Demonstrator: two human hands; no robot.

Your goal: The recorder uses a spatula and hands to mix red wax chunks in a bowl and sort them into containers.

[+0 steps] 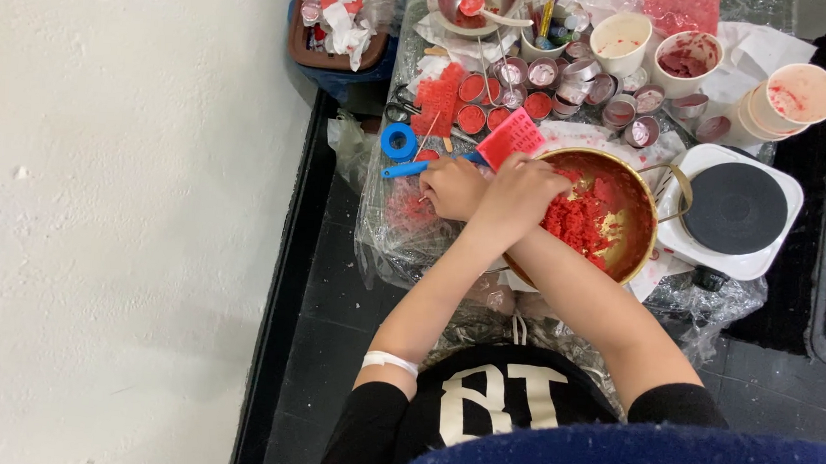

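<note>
Arms cross: the left hand (pixel 520 196) lies curled atop the right hand (pixel 452 187), which grips a blue-handled scraper (pixel 495 146) beside the brass bowl (pixel 640 193).

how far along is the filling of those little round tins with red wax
Done: several small round tins near the red grater hold red wax. In hand: both hands, left hand and right hand, meet beside the gold metal bowl of red wax flakes, by a blue-handled red scraper. Left: other tins look unfilled, and much wax remains.
</note>
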